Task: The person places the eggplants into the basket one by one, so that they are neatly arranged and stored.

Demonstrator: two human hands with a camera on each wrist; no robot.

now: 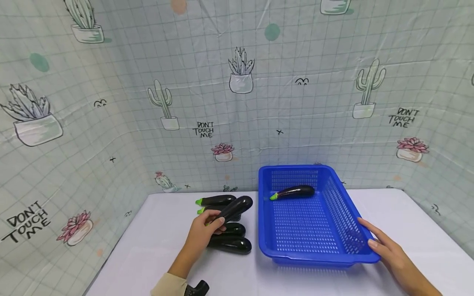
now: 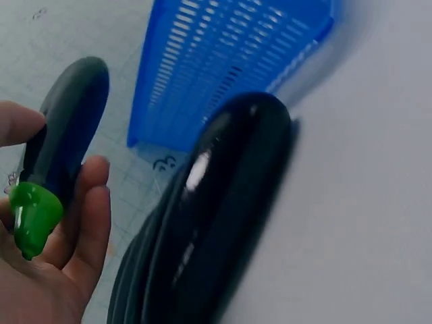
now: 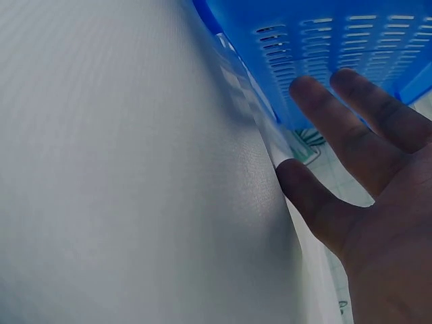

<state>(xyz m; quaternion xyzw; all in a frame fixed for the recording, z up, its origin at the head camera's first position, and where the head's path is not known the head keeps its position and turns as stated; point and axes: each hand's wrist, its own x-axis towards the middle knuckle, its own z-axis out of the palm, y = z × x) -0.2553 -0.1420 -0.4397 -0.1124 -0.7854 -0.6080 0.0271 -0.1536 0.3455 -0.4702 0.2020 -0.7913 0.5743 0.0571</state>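
A pale gridded backdrop (image 1: 296, 107) printed with potted cacti and succulents stands behind the work and along both sides. Before it extends the white-covered worktop (image 1: 148, 250). The blue perforated basket (image 1: 298, 255) occupies the worktop's right portion. The right hand (image 1: 390, 255) has its fingers extended and spread, fingertips touching the basket's right side near the front corner. The left hand (image 1: 205, 230) pinches one eggplant (image 1: 237, 207) between thumb and fingers, near its stem end, above a row of dark eggplants (image 1: 230, 244) lying on the worktop just left of the basket. A single eggplant (image 1: 298, 191) lies inside the basket toward the far end. The held eggplant's green cap (image 2: 34, 212) points toward the palm.
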